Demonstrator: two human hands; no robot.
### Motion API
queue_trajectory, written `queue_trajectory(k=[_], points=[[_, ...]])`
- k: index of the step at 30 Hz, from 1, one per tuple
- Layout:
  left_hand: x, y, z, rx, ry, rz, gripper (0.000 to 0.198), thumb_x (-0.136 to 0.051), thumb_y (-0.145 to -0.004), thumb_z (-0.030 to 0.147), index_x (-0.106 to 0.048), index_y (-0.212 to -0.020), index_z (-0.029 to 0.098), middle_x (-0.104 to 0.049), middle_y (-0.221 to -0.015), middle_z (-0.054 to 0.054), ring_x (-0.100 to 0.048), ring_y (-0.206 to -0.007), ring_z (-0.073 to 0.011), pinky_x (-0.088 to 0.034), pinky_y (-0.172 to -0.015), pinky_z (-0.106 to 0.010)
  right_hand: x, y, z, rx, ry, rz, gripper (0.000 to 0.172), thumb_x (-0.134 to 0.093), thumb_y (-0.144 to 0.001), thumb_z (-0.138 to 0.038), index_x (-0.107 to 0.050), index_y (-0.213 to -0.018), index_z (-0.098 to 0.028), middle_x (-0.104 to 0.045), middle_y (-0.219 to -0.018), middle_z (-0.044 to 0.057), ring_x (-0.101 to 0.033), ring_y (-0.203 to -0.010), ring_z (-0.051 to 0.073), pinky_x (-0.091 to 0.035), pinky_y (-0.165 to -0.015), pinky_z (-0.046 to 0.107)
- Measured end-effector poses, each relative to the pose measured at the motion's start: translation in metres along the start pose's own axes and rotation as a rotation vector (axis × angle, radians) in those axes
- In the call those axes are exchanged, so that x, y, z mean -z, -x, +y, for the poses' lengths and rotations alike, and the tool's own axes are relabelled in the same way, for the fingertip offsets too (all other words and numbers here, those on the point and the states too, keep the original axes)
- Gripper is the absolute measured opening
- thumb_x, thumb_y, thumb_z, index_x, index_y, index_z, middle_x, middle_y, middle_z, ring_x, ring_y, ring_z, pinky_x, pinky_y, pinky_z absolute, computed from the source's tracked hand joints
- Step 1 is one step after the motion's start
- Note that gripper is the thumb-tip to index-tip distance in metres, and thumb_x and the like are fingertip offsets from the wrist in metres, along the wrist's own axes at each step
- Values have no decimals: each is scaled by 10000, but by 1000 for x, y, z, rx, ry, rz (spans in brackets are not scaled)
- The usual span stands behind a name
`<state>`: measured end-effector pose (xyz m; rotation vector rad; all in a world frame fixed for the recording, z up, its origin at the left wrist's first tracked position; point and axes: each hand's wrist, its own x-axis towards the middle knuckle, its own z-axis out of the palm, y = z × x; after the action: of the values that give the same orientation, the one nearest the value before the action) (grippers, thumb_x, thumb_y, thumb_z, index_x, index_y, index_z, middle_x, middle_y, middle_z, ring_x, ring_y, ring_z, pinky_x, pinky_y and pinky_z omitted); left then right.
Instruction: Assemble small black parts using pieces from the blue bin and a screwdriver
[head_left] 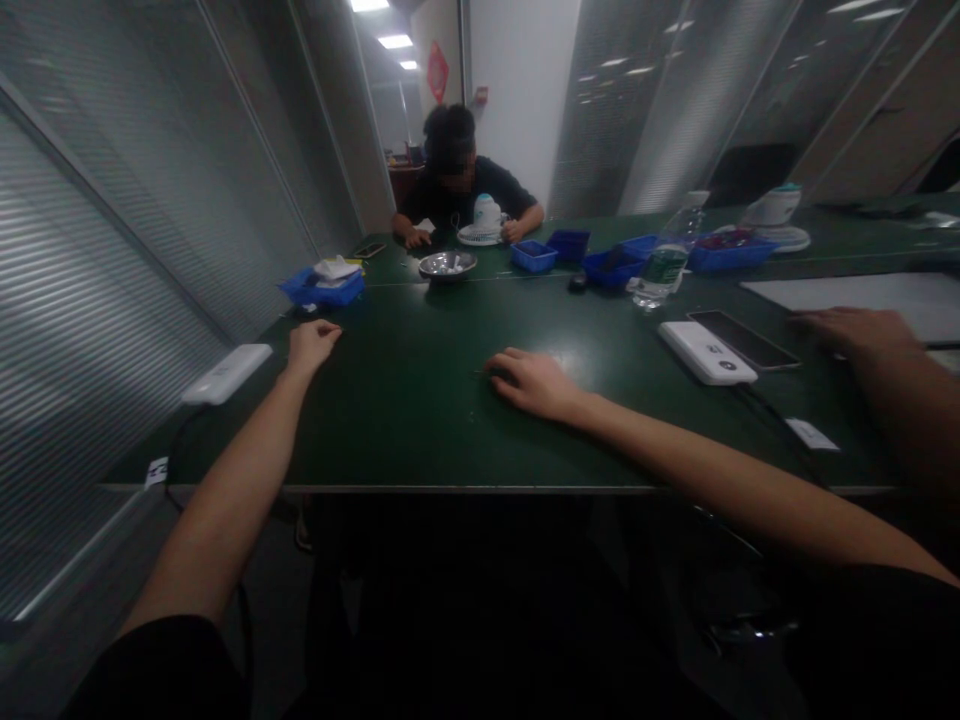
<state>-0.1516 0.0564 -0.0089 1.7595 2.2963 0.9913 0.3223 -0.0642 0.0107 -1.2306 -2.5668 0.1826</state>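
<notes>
My left hand (311, 345) is over the left part of the green table (405, 420), fingertips pressed together in a pinch. What they hold, if anything, is too small to make out. Near the table's middle, my right hand (536, 385) rests low on the surface, fingers reaching left, with a gap between thumb and forefinger. A tiny thin piece (478, 373) lies just beyond its fingertips, too small to name. Close to my left hand are a blue tray (330, 292) with white items and a white power bank (229, 374) with a cable.
Across the table a person (469, 180) bends over a small white fan (486, 218). A metal bowl (448, 266), blue trays (534, 256) and a water bottle (667, 260) stand farther back. At right are another power bank (705, 352), a phone (742, 338) and another person's hand (862, 328).
</notes>
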Motion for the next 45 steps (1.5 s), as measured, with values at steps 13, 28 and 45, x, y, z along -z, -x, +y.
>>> queue_trajectory(k=[13, 28, 45], points=[[-2, 0, 9, -165, -165, -70, 213, -778, -905, 223, -848, -1094, 156, -804, -1133, -130, -738, -1104, -310, -521, -1093, -381, -4, -1, 4, 16, -8, 5, 344, -537, -1064, -359, -641, -1364, -226, -685, -1276, 99, -684, -942, 213, -483, -767, 315], [-34, 80, 106, -899, 275, -515, 286, -673, -1015, 392, -817, -1230, 270, -716, -1199, -100, -682, -1059, -247, -563, -924, -397, 0, 1, 0, -3, 4, 1, 336, -545, -1061, -350, -642, -1360, -232, -691, -1282, 100, -674, -902, 206, -478, -755, 320], [-41, 117, 137, -1080, 395, -598, 281, -626, -1057, 287, -781, -1291, 267, -712, -1220, -102, -676, -1127, -238, -541, -987, -412, -1, 4, -1, 73, -30, 27, 344, -523, -1070, -349, -644, -1365, -220, -682, -1279, 90, -648, -891, 190, -454, -744, 309]])
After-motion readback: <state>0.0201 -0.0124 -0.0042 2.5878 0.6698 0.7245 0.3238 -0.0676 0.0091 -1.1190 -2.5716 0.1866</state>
